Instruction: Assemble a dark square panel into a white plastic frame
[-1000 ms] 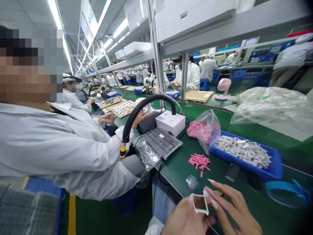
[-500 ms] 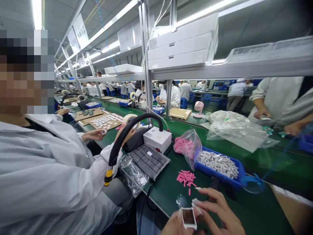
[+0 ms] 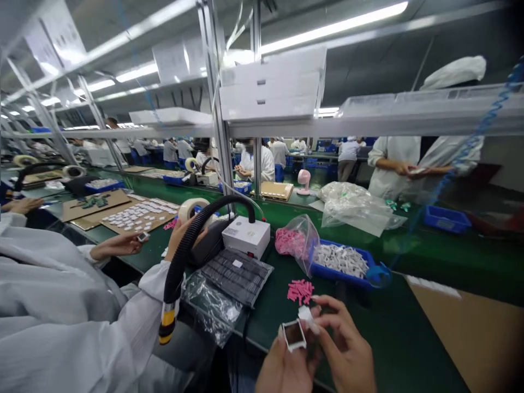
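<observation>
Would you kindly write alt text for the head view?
A person's left hand holds a framed part, the right hand a white piece, at a green bench with pink strips and a blue tray of white parts. A co-worker sits alongside.

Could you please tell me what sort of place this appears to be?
It looks like a factory assembly line: white-coated people work along green benches, small white parts fill a blue tray, and pink strips lie piled nearby.

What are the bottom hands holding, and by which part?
The left hand holds a small white square frame by its left side; the right hand pinches a white piece by one edge.
</observation>
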`<state>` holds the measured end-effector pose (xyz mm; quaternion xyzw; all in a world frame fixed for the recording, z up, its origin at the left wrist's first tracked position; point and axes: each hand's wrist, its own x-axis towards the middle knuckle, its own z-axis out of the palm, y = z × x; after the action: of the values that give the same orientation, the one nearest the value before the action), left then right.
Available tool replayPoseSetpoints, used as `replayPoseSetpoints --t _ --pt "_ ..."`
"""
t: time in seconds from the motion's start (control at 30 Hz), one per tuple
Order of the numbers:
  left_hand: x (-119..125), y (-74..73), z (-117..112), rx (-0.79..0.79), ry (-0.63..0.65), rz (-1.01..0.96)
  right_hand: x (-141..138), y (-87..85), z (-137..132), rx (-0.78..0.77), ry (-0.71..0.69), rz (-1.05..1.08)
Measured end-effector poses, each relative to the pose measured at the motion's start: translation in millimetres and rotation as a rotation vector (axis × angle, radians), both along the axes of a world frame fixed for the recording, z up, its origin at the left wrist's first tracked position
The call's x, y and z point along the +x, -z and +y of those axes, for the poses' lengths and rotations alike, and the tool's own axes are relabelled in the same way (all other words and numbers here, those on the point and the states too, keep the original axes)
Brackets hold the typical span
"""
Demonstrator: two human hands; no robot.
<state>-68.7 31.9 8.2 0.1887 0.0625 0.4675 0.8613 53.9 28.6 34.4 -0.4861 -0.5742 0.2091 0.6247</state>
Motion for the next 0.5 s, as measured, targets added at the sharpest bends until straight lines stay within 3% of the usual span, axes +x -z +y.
replayPoseSetpoints --t 0.13,0.27,0.37,0.5 --pt "-13.2 -18.7 -11.6 -0.019 -0.038 -0.099 -11.0 -14.9 -21.1 0.086 -0.008 0.089" --pt "-36.4 -27.6 -13.7 0.052 -0.118 -0.038 -7.2 -21.5 -33.1 0.076 -0.017 -0.01" --pt "-54.5 -27.5 -13.7 0.107 -0.204 0.026 5.2 -0.5 -18.4 -0.146 -0.022 -0.198" --pt "-68.5 -23.9 -13.5 0.124 -0.266 0.057 15.4 49.5 16.7 -0.296 -0.004 -0.331"
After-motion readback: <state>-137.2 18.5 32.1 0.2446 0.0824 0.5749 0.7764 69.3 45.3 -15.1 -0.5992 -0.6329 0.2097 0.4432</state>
